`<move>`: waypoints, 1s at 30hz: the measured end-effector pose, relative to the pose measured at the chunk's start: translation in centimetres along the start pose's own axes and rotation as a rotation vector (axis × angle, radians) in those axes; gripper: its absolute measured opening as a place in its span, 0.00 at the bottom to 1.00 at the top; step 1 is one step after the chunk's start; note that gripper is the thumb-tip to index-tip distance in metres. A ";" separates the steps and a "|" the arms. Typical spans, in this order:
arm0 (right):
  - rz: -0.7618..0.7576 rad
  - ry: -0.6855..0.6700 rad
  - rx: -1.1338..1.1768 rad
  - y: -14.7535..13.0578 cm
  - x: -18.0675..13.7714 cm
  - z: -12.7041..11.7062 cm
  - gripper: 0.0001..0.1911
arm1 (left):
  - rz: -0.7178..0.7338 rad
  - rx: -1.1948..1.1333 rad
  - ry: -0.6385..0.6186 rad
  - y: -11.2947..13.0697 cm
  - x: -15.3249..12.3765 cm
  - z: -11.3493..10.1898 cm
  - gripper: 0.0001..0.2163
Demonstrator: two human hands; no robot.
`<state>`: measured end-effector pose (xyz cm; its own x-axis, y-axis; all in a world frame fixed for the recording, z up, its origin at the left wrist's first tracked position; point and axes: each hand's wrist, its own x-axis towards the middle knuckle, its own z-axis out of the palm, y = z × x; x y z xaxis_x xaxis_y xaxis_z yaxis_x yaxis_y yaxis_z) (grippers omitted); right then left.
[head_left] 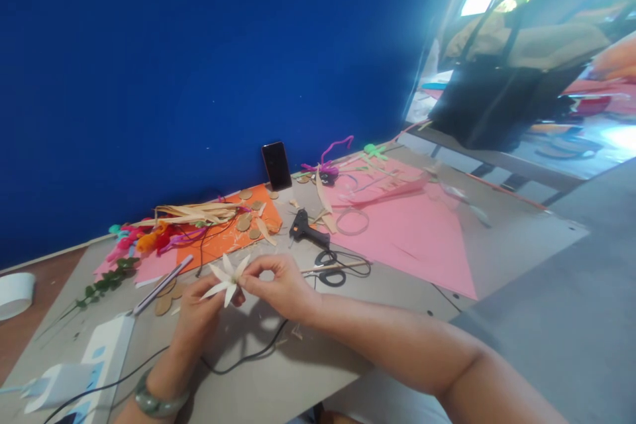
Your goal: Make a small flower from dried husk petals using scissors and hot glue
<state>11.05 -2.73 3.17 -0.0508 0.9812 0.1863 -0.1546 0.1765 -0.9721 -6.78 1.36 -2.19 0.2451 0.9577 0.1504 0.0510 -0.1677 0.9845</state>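
A pale, star-shaped craft flower (pixel 229 280) with narrow pointed petals is held up between my two hands above the table. My left hand (pixel 201 308) is closed around its underside, and the fingers behind the petals are partly hidden. Thumb and forefinger of my right hand (pixel 278 285) pinch the flower near its centre on the right. Just beyond my right hand lie a black glue gun (pixel 309 233) and black-handled scissors (pixel 330 269). Round wooden discs (pixel 163 305) and a light purple pen-like stick (pixel 163 283) rest beside my left hand.
A white power strip (pixel 106 351) with a plugged-in charger (pixel 62 384) stands front left, its cable crossing the table. Pink paper (pixel 417 235) covers the right side. Orange paper (pixel 203 252), dried husk strips (pixel 199 213) and a leaning phone (pixel 276 165) lie along the blue wall.
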 end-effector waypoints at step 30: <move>-0.124 0.022 -0.254 0.6 0.2 -0.1 0.09 | -0.071 -0.135 0.113 0.8 -0.2 0.3 0.11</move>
<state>11.06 -2.37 2.60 -0.0248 0.9520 0.3052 0.0937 0.3062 -0.9474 -6.46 0.94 -1.46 0.1345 0.9875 0.0819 -0.0682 -0.0732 0.9950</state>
